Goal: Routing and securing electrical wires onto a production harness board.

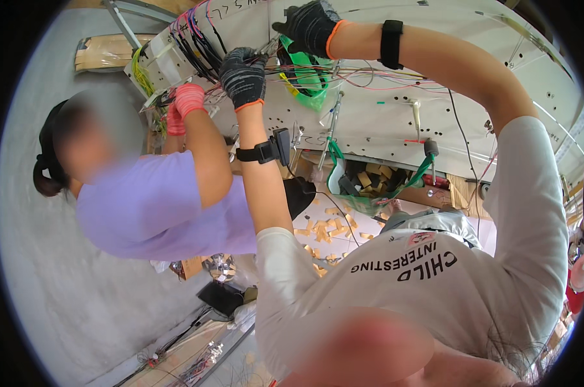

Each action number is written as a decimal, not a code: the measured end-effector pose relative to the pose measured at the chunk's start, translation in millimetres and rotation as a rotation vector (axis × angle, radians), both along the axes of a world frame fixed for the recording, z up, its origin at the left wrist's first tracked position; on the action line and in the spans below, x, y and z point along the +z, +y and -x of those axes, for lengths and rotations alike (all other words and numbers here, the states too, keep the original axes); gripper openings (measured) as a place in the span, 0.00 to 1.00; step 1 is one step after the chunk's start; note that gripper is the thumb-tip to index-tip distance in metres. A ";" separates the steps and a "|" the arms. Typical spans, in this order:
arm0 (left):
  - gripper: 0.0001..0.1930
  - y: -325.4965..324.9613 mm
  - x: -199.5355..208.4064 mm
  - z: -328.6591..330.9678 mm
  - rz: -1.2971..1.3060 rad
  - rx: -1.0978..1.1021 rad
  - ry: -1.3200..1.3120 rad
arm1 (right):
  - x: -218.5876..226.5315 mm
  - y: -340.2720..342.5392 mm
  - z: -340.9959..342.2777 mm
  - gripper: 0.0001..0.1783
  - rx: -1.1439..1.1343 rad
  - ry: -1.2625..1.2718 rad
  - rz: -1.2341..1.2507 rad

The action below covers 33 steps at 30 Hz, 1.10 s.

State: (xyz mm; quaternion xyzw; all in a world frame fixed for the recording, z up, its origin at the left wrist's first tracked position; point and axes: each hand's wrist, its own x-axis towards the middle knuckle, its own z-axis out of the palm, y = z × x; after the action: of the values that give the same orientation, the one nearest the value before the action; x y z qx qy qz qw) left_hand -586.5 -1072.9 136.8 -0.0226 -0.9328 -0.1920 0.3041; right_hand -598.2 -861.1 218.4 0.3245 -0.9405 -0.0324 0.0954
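Note:
A long bundle of thin coloured wires (376,71) runs across a large white board (369,119) drilled with many holes. My left hand (243,77), in a dark grey knit glove with an orange cuff, is closed around the wires at the board's left part. Farther up and to the right, my right hand (310,29), gloved the same way, is closed with its fingertips pointing left. What its fingers hold is hidden. A green plastic bag (310,80) with something yellow and black hangs just below it, behind the wires.
At my left a co-worker in a purple shirt (150,206) works with pink-gloved hands (187,102) at the same board, beside black cables (198,48). Metal rods (334,126) stick out from the board. Below hangs a green-edged bag (369,184) of dark and tan pieces; tan scraps (330,229) litter the floor.

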 end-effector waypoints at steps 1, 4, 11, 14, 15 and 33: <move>0.13 -0.7 0.9 2.8 0.050 0.000 -0.019 | 8.6 3.8 -5.6 0.21 -0.014 -0.064 0.067; 0.16 7.6 -4.9 20.2 0.137 -0.045 0.009 | -30.7 4.1 31.7 0.15 0.023 0.162 0.019; 0.20 16.7 13.0 12.8 0.194 -0.022 -0.194 | -61.8 16.2 69.1 0.07 0.024 0.463 0.593; 0.22 9.9 11.3 9.4 0.058 -0.060 -0.190 | -83.2 -1.7 87.1 0.09 0.323 0.481 0.115; 0.22 2.3 13.3 7.8 0.056 -0.047 -0.188 | -86.1 -9.9 89.1 0.09 0.441 0.286 0.112; 0.19 -10.9 21.7 37.5 -0.147 -0.512 -0.410 | -154.4 -43.9 100.1 0.15 0.668 0.137 0.359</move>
State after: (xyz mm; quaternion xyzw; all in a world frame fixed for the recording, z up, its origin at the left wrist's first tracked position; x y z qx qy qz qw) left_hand -624.0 -1083.8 158.5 -0.1953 -0.9222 -0.3296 0.0528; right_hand -698.3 -905.0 64.0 0.5883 -0.7651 0.1440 0.2187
